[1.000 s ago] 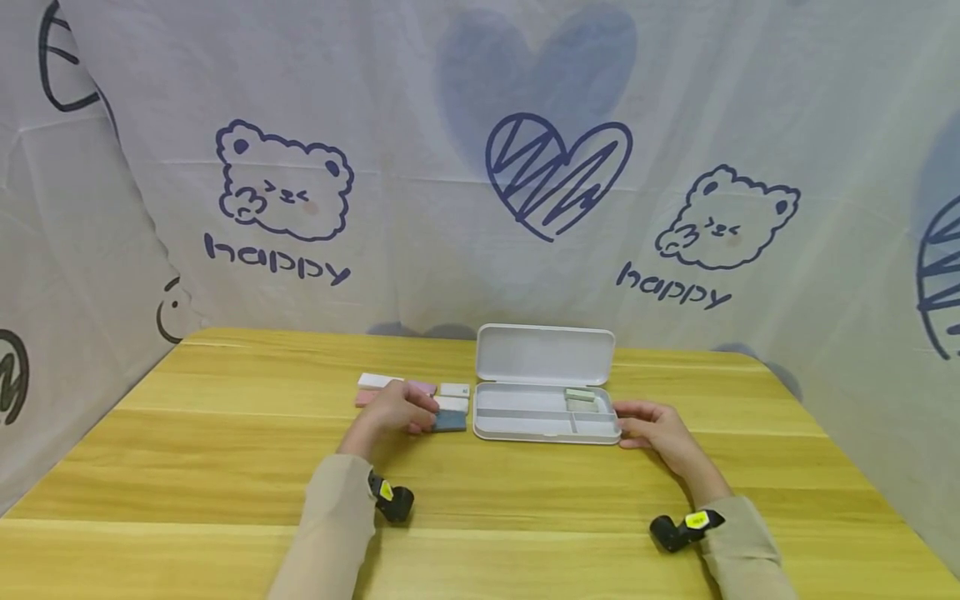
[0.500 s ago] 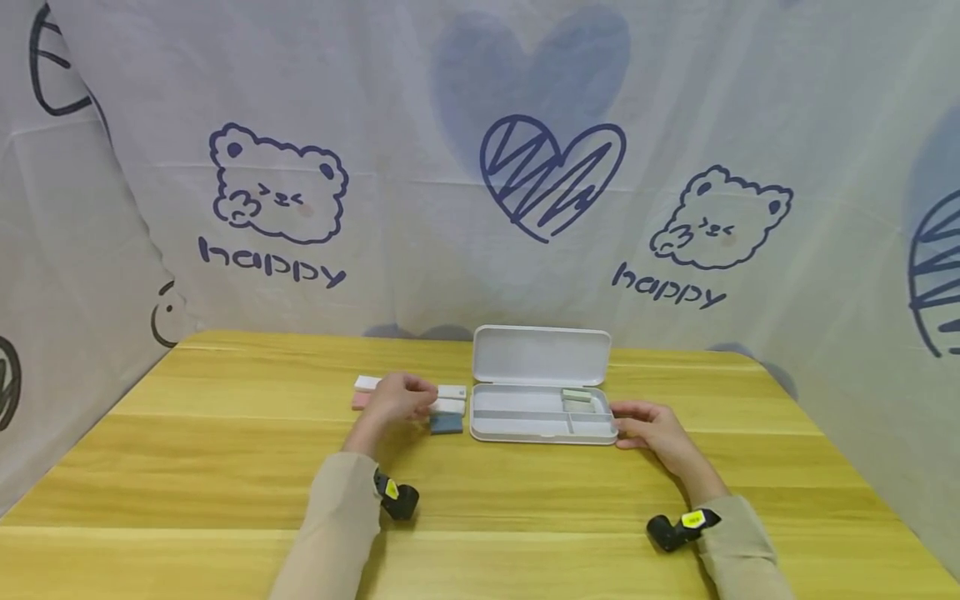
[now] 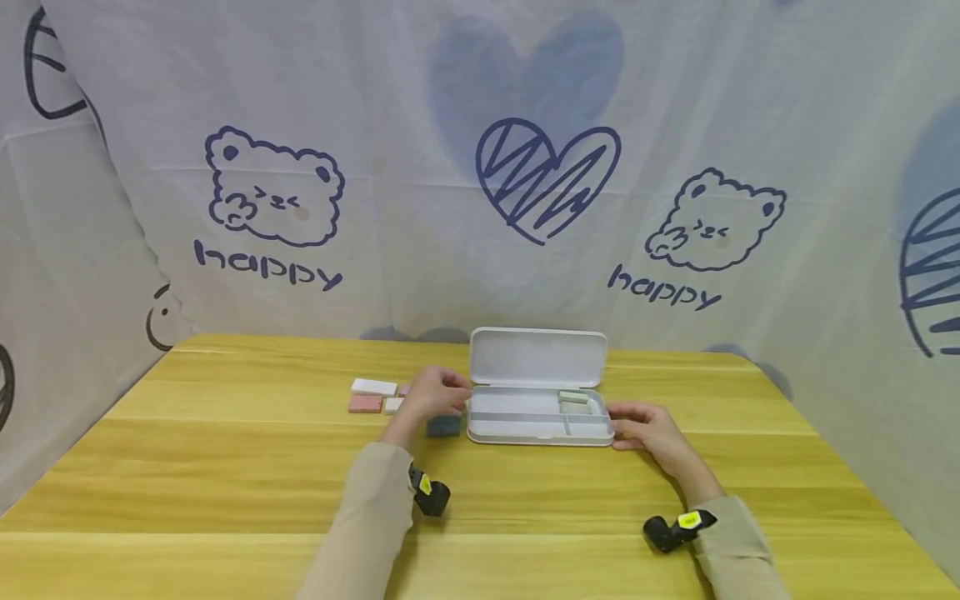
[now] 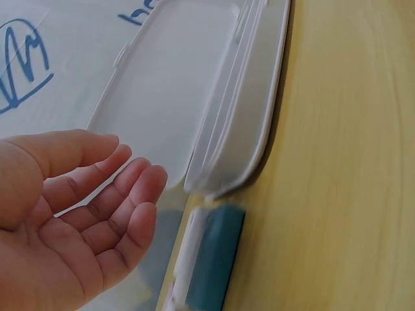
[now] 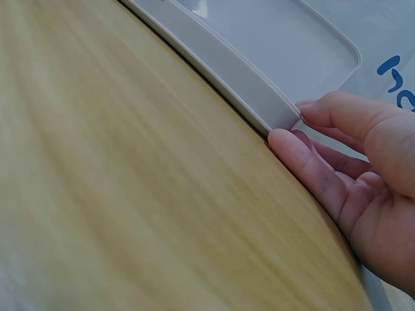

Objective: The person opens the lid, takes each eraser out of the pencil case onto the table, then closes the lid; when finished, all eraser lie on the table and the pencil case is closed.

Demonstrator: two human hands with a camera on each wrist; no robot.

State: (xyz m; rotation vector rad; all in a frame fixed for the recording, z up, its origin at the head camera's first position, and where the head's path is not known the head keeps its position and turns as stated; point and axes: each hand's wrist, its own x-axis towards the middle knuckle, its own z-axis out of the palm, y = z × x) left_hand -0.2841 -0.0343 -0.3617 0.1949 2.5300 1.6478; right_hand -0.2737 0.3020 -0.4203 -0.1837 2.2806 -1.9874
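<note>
A white pencil case (image 3: 517, 438) lies with its lid (image 3: 537, 357) raised. A pale green eraser-like block (image 3: 573, 397) and a paler block sit in its back right compartment. My right hand (image 5: 363, 162) grips the case's right end between thumb and fingers. Near the left end hovers my left hand (image 4: 84, 220), fingers loosely bent, with nothing visible in its grasp. Below it are a teal block (image 4: 217, 259) and a white block (image 4: 191, 249), side by side. In the head view the left hand covers part of the row of blocks.
Left of the left hand lie a long white block (image 3: 374, 387), a pink block (image 3: 365, 404) and a small purple edge of another (image 3: 404, 389). A printed cloth (image 3: 405, 250) hangs behind the wooden table (image 3: 540, 517).
My left hand has moved right, from over the blocks to beside the case's left end. The right hand stays at the case's right end. The view has shifted slightly.
</note>
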